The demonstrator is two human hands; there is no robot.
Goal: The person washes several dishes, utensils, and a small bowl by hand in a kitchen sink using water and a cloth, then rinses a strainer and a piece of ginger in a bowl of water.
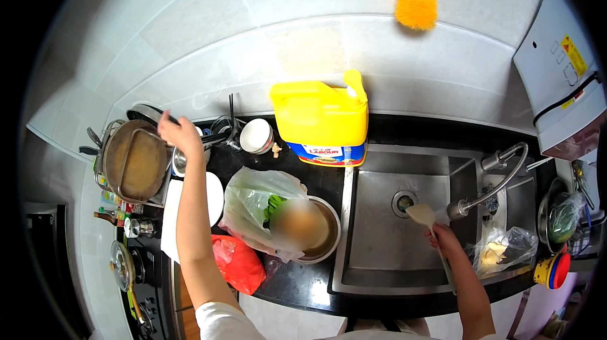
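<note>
My right hand [445, 236] grips a pale spatula [422, 214] near its head, over the steel sink basin [379, 226]. The spatula's handle runs back under my forearm towards the sink's front edge. My left hand [179, 135] reaches to the back left, beside a dark-handled pan [144, 111] leaning near the wall. Its fingers overlap the pan's black handle, and whether they grasp it cannot be made out. A round brown sieve or pan [135, 159] stands in a rack just left of that hand. Below it lies a small metal bowl [180, 162].
A yellow detergent jug [320, 112] stands behind the counter's middle. In front are a plastic bag of greens [256, 197], a metal basin [334, 228] and a red bag [239, 261]. White bowls [256, 135] sit behind. A faucet [517, 159] arches over the sink's right side.
</note>
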